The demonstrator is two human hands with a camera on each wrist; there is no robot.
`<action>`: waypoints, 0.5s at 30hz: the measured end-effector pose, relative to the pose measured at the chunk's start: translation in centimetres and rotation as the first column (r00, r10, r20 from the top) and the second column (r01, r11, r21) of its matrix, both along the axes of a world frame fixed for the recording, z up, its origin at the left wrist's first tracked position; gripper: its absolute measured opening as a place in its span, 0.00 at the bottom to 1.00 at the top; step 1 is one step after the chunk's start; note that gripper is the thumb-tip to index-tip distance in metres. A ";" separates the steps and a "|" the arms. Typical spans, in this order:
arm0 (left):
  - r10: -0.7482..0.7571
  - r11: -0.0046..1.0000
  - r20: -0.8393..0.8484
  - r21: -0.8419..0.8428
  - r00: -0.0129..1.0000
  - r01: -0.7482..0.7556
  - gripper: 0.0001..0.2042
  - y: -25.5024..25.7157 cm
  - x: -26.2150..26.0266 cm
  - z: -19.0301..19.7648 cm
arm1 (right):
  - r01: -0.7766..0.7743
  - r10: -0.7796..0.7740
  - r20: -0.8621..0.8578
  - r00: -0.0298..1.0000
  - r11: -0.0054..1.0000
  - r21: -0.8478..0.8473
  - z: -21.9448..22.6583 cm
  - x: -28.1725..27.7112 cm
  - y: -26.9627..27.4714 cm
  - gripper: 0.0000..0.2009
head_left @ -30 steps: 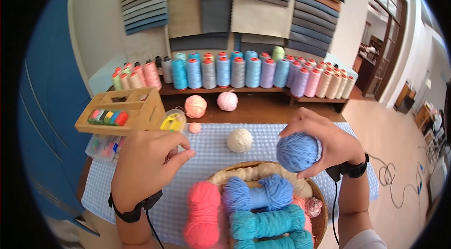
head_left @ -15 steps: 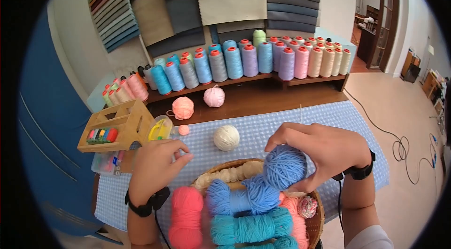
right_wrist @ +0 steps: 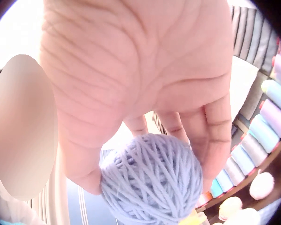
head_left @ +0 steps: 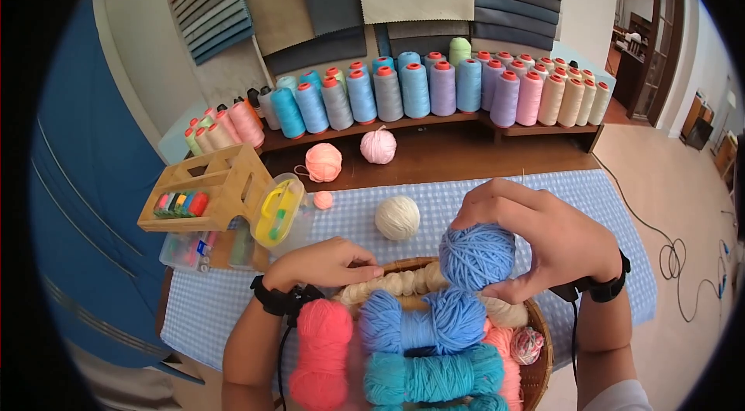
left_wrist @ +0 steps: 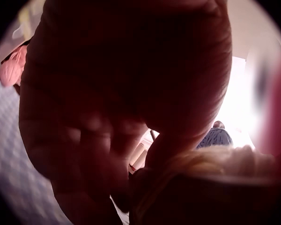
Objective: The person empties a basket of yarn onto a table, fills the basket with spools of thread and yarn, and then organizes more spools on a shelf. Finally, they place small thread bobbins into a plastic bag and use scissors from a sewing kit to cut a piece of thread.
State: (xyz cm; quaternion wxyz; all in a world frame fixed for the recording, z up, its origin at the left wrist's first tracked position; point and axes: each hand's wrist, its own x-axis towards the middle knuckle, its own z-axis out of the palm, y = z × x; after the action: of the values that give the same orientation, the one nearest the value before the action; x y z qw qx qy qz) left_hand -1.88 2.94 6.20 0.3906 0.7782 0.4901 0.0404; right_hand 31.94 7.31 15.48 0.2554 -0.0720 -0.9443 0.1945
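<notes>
The right hand (head_left: 555, 244) grips a blue yarn ball (head_left: 477, 257) above the back part of a wicker basket (head_left: 539, 372); in the right wrist view the thumb and fingers lie around the ball (right_wrist: 152, 180). At the basket's back left rim, the left hand (head_left: 322, 262) holds the edge beside a cream skein (head_left: 396, 284), its fingertips partly hidden. The left wrist view shows that hand (left_wrist: 126, 84) dark and close. Blue (head_left: 423, 322) and teal (head_left: 434, 374) skeins lie in the basket, with a coral-red skein (head_left: 322, 353) at its left.
Behind the basket sits a white yarn ball (head_left: 397, 218). Peach (head_left: 323, 163) and pink (head_left: 378, 145) balls lie farther back, before a shelf of thread cones (head_left: 415, 93). At left are a wooden caddy (head_left: 225, 186) and a plastic box (head_left: 278, 213).
The left hand has moved right and down from above the cloth to the basket's rim. The right hand has carried the blue ball leftward over the basket. The camera view has shifted.
</notes>
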 end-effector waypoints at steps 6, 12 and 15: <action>0.164 0.962 0.454 -0.271 0.876 -0.040 0.13 0.8 0.5 -3.1 | 0.010 -0.010 -0.017 1.000 1.000 0.018 0.0 0.1 -0.1 0.32; 0.295 0.937 0.405 -0.302 0.865 -0.178 0.10 0.1 0.9 0.2 | 0.027 -0.021 -0.085 0.996 0.998 0.065 0.6 0.9 0.1 0.32; 0.326 0.934 0.468 -0.294 0.821 -0.203 0.10 0.3 0.0 0.3 | 0.009 0.002 -0.126 0.992 0.996 0.087 0.9 1.2 0.2 0.31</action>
State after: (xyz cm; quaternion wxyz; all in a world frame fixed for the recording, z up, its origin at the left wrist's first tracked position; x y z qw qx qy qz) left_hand -1.88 3.28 6.46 0.5843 0.6125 0.4744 0.2415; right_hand 33.15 7.51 16.34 0.3180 -0.0501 -0.9337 0.1565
